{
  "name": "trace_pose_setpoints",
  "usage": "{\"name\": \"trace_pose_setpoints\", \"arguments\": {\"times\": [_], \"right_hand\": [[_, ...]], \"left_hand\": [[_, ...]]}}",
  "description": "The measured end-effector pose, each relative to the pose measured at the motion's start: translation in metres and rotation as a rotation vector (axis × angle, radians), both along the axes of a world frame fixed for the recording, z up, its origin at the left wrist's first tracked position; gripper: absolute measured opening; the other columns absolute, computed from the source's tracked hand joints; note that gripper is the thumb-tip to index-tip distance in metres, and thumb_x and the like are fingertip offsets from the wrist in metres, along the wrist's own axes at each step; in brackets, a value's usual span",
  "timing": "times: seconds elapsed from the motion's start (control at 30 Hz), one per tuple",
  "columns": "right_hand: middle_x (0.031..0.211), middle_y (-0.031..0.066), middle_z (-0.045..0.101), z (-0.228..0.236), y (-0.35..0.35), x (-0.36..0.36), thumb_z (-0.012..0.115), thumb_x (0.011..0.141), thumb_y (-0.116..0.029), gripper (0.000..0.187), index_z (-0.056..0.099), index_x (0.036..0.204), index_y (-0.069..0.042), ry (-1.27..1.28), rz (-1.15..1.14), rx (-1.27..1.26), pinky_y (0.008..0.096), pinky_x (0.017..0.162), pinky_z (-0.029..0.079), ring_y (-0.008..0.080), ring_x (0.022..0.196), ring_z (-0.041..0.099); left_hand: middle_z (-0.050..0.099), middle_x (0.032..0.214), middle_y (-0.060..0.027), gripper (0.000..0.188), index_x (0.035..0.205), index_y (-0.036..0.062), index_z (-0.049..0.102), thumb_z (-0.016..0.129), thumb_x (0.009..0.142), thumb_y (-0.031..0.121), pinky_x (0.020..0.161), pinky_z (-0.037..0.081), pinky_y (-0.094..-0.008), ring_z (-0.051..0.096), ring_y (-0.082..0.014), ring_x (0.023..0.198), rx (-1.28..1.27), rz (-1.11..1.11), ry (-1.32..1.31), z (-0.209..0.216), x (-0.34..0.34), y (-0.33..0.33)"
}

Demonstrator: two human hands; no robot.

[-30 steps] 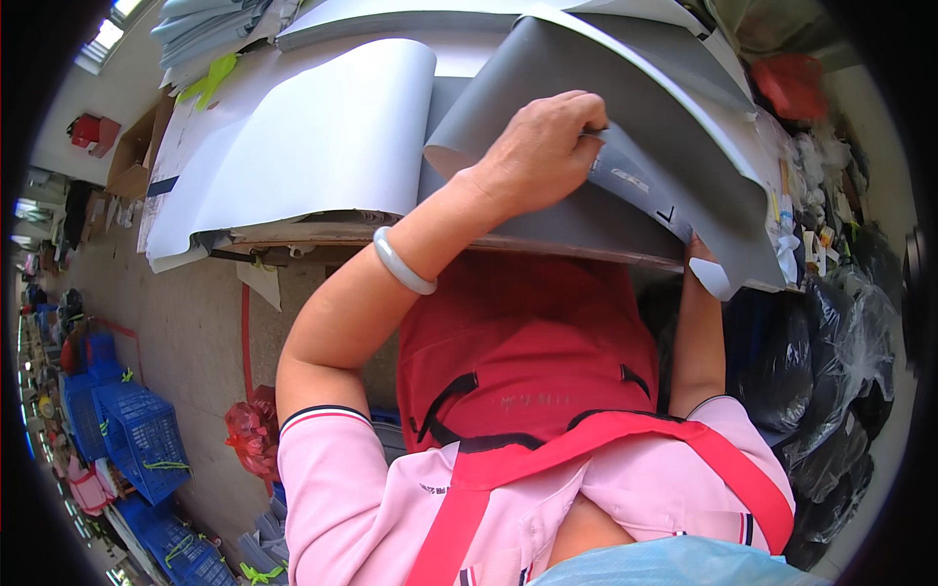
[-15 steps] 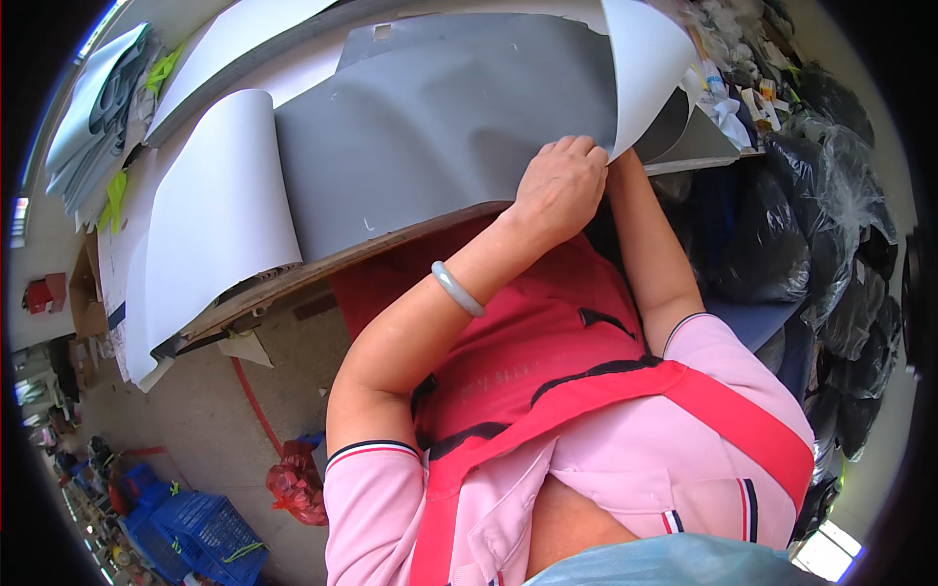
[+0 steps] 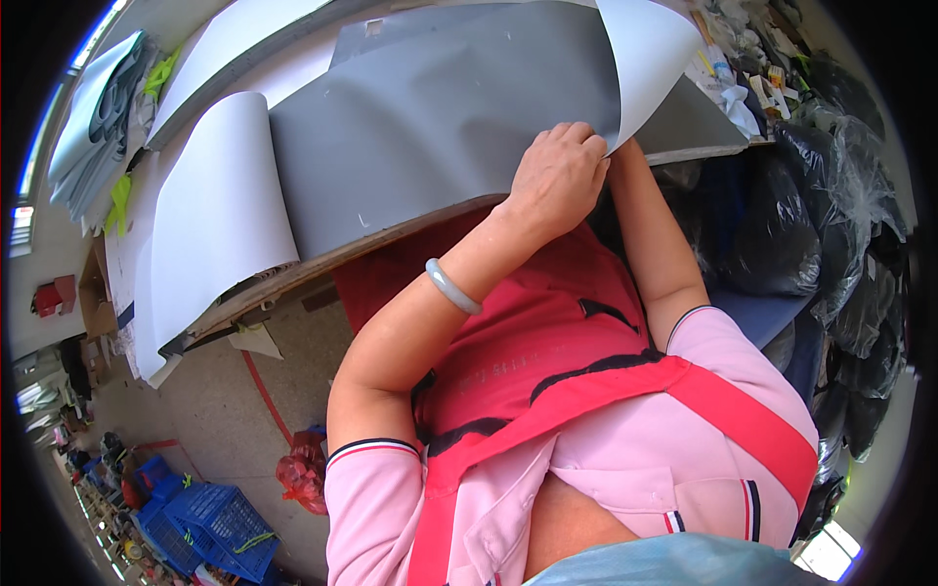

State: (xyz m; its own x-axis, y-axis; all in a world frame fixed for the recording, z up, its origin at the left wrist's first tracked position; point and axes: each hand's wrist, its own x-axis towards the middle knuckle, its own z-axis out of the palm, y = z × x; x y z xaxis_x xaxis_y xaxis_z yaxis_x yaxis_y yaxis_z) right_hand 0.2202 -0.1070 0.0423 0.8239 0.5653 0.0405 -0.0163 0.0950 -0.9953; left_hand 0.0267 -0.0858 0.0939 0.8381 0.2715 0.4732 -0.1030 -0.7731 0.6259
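A large grey sheet (image 3: 420, 127) with a white underside lies on the workbench, its left end (image 3: 220, 190) rolled over and its right end (image 3: 650, 63) curled up. At the near right corner of this sheet, my left hand (image 3: 562, 176) is closed with bent fingers on the edge; a pale bracelet rings its wrist. My right forearm (image 3: 660, 234) reaches up beside it. The right hand itself is hidden behind the left hand and the curled end, so its fingers do not show. More grey sheet (image 3: 694, 122) lies flat beneath the curl.
Black plastic bags (image 3: 777, 230) are heaped to the right of the bench. Folded pale sheets (image 3: 93, 127) hang at the far left. Below left, blue plastic baskets (image 3: 220, 523) and a red bag (image 3: 303, 474) stand on the floor. The bench's wooden edge (image 3: 391, 234) runs before me.
Both hands stay at the sheet's corner, the left one slightly higher in the picture. The dark curved edge under the right curl no longer shows; flat grey sheet appears there. The view has shifted slightly.
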Motion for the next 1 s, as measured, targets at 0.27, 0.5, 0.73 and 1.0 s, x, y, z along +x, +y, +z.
{"name": "trace_pose_setpoints", "arguments": {"times": [0.27, 0.5, 0.73, 1.0], "right_hand": [[0.111, 0.0061, 0.065, 0.002, 0.002, 0.001, 0.062, 0.101, -0.028, 0.032, 0.061, 0.126, -0.007, -0.024, -0.025, -0.018, 0.0289, 0.083, 0.057, 0.0184, 0.096, 0.067], [0.112, 0.0060, 0.064, 0.003, 0.006, 0.004, 0.062, 0.101, -0.027, 0.032, 0.061, 0.126, -0.007, -0.100, -0.074, -0.030, 0.0290, 0.084, 0.056, 0.0187, 0.097, 0.067], [0.112, 0.0059, 0.064, 0.002, 0.007, 0.003, 0.062, 0.100, -0.026, 0.032, 0.061, 0.126, -0.007, -0.154, -0.133, -0.041, 0.0291, 0.085, 0.056, 0.0191, 0.097, 0.066], [0.113, 0.0057, 0.063, 0.003, 0.002, 0.005, 0.062, 0.100, -0.025, 0.031, 0.062, 0.125, -0.007, -0.199, -0.172, -0.061, 0.0292, 0.086, 0.056, 0.0195, 0.098, 0.066]], "left_hand": [[0.068, 0.110, -0.0144, 0.019, 0.096, -0.0001, 0.070, 0.066, 0.095, 0.019, 0.099, 0.047, -0.0479, 0.063, -0.0358, 0.106, 0.001, -0.010, 0.013, 0.009, 0.004, 0.003], [0.065, 0.133, -0.0189, 0.035, 0.121, 0.0040, 0.072, 0.056, 0.103, 0.030, 0.114, 0.035, -0.0512, 0.056, -0.0381, 0.127, 0.101, 0.134, 0.125, 0.033, -0.018, 0.049], [0.062, 0.139, -0.0166, 0.036, 0.131, 0.0020, 0.064, 0.061, 0.099, 0.017, 0.111, 0.042, -0.0448, 0.055, -0.0364, 0.128, 0.131, 0.194, 0.316, 0.019, -0.055, 0.096], [0.057, 0.146, -0.0152, 0.042, 0.132, 0.0026, 0.061, 0.062, 0.090, 0.007, 0.111, 0.042, -0.0471, 0.052, -0.0376, 0.131, 0.262, 0.251, 0.280, -0.027, -0.050, 0.084]]}}
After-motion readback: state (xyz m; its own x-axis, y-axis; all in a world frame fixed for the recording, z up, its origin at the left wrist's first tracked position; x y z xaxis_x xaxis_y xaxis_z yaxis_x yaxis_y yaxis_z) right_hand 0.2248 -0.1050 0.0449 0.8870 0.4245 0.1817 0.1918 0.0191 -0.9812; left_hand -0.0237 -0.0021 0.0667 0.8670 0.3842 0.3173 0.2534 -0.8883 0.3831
